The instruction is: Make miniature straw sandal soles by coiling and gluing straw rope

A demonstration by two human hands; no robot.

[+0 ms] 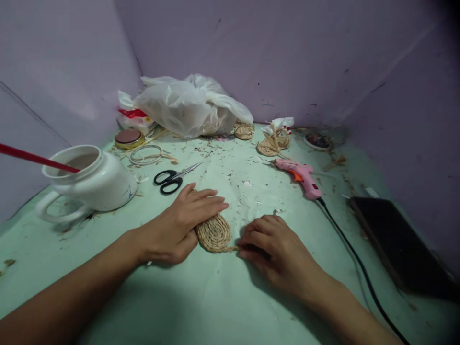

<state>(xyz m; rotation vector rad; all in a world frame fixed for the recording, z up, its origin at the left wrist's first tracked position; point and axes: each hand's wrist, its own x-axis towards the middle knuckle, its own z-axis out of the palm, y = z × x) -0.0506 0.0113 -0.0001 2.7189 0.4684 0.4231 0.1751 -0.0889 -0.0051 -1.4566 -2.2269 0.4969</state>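
Observation:
A flat oval coil of braided straw cord (214,233) lies on the pale green tabletop. My left hand (189,218) rests on its upper left part, fingers stretched out across it and covering that side. From the coil's lower edge the loose end of the cord runs right, into the pinched fingertips of my right hand (268,247). Just beyond my left hand are black-handled scissors (172,180) with blades slightly apart. A pink glue gun (300,176) with an orange trigger lies past my right hand.
At left stands a white mug-shaped pot (108,184) holding a red stick (32,157). Behind are a plastic bag (190,108), a round tin (128,138) and small woven straw pieces (266,147). On the right, a black cable (354,249) runs beside a dark phone-like slab (398,244).

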